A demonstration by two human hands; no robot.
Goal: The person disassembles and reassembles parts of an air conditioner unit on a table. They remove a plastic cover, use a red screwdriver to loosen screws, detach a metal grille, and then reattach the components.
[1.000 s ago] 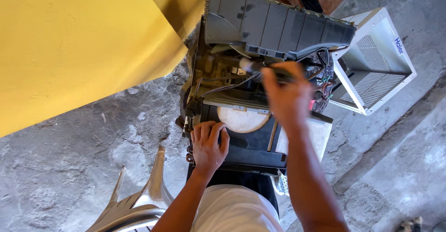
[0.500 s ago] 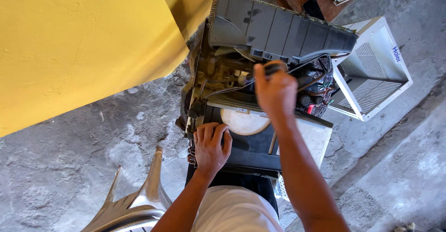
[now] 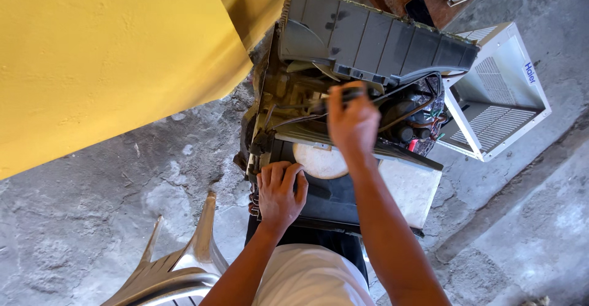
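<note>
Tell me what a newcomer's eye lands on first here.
The big yellow wall fills the upper left. At centre sits an opened air conditioner on the concrete floor: the left hand rests flat on its near edge, the right hand reaches into its wiring. Its white casing lies at the right.

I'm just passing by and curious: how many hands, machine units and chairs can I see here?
Hands: 2, the left hand resting flat on the opened grey unit, the right hand reaching into it.
Machine units: 2, the opened grey unit and the white casing.
Chairs: 1, the plastic chair.
Total: 5
</note>
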